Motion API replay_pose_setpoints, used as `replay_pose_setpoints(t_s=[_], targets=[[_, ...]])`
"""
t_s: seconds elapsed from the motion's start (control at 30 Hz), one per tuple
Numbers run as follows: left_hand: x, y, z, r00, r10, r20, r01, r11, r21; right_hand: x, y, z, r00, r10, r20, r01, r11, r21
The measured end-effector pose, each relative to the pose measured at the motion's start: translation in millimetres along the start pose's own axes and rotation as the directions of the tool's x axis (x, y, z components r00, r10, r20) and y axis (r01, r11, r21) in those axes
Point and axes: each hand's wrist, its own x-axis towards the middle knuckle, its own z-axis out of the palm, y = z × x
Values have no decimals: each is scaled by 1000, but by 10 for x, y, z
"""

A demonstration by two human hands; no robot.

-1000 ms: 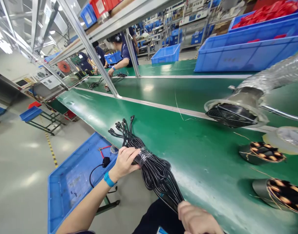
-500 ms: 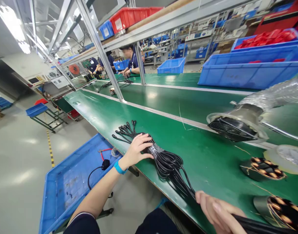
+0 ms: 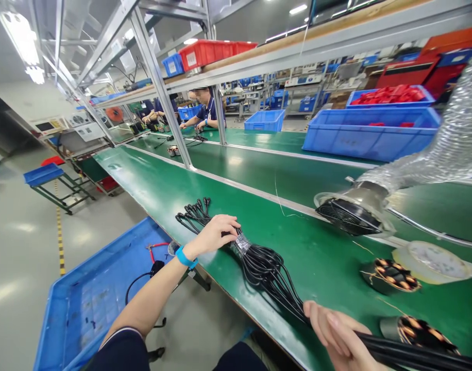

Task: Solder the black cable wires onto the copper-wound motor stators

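At far left I am seeing the large shallow blue plastic tray [image 3: 81, 299], where red-handled pliers [image 3: 152, 253] are still lying. Next along, the bare left hand [image 3: 218, 233], wearing a bright blue wristband [image 3: 186, 257], is curving over the long bundle of looped black cables [image 3: 265, 265], just beside its clear tape band [image 3: 242, 243]; I cannot tell whether it is squeezing or only resting. A second ago the bundle was running out over the table edge; now its middle is lying on the glossy green tabletop [image 3: 317, 252], its small black plug ends [image 3: 197, 207] fanning out beyond the left hand. Farther right, well apart, the right hand [image 3: 332, 330] is clamping the bundle's other end, thick black lengths [image 3: 414, 351] now showing past it. Beyond, two dark cylinders with copper-coloured windings [image 3: 388, 275] are sitting as before.
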Motion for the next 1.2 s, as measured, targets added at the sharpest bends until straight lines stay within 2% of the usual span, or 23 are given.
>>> replay_pose_setpoints(t_s=[0.1, 0.17, 0.2, 0.27, 0.3, 0.37, 0.43, 0.47, 0.53, 0.63, 0.67, 0.73, 0.8, 0.83, 0.9, 0.97, 1.0, 1.03, 1.1, 1.2], targets=[[-48, 149, -2, 1000, -20, -14, 21, 995, 94, -11, 1, 9, 1000, -13, 14, 13, 1000, 5], [-138, 234, 28, 998, -48, -48, 51, 996, 77, -7, -1, 18, 999, -27, 20, 27, 999, 22], [-202, 263, 59, 994, -80, -68, 81, 996, 20, 1, -8, 26, 999, -35, 14, 35, 999, 39], [-356, 288, 153, 976, -205, -71, 188, 961, -201, 30, -37, 47, 999, -46, -7, 46, 995, 89], [-438, 286, 212, 957, -288, -49, 255, 905, -341, 51, -59, 61, 999, -51, -20, 53, 991, 119], [-588, 265, 333, 899, -438, 19, 366, 726, -582, 99, -114, 90, 997, -56, -43, 63, 984, 168], [-696, 247, 430, 841, -538, 49, 419, 592, -688, 148, -168, 116, 995, -64, -70, 76, 979, 188], [-732, 246, 464, 823, -566, 42, 436, 584, -685, 169, -191, 128, 994, -68, -88, 84, 978, 191], [-766, 268, 513, 815, -579, 19, 490, 671, -557, 201, -223, 148, 988, -77, -132, 102, 975, 198], [-741, 340, 594, 855, -518, -19, 513, 851, -110, 231, -240, 178, 977, -90, -191, 132, 967, 219], [-714, 364, 633, 866, -499, -35, 500, 864, 53, 238, -240, 189, 975, -93, -203, 139, 964, 225], [-639, 397, 717, 865, -499, -55, 490, 816, 308, 249, -240, 211, 972, -93, -216, 143, 963, 229], [-547, 405, 773, 845, -531, -56, 502, 755, 421, 260, -249, 228, 970, -90, -224, 141, 965, 223], [-501, 402, 776, 840, -540, -49, 509, 752, 419, 264, -260, 234, 969, -89, -229, 141, 965, 221], [-426, 391, 721, 837, -547, -17, 529, 799, 286, 269, -301, 239, 965, -94, -243, 149, 964, 220], [-381, 389, 599, 811, -583, 44, 584, 811, -22, 260, -373, 236, 957, -105, -271, 171, 958, 232], [-371, 397, 523, 788, -610, 83, 612, 761, -216, 249, -420, 235, 952, -110, -286, 184, 952, 245], [-365, 414, 443, 766, -631, 124, 619, 671, -407, 234, -475, 235, 947, -115, -299, 197, 945, 263], [-355, 482, 278, 745, -643, 179, 551, 442, -708, 188, -598, 242, 941, -134, -309, 232, 924, 306], [-312, 668, 18, 776, -607, 171, 351, 190, -917, 108, -786, 266, 923, -211, -322, 321, 883, 341]])
